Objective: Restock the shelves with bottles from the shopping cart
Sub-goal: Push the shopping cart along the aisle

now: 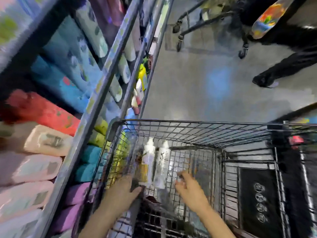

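Both my hands reach down into the wire shopping cart (197, 125). My left hand (123, 191) closes around the base of a bottle with a yellow label (143, 170). A clear bottle with a white cap (162, 162) lies beside it on the cart floor. My right hand (190, 188) hovers just right of the clear bottle, fingers spread and curled, holding nothing. The frame is blurred by motion, so the contact is not sharp. The shelves (96, 93) stand to the left, packed with colourful soft packs and bottles.
A second cart (205, 19) stands ahead on the grey floor. A person in dark trousers (288, 66) walks at the upper right, carrying a colourful pack (269, 18). Small bottles (139, 90) line the lower shelf edge. A black mat lies under the cart's right side.
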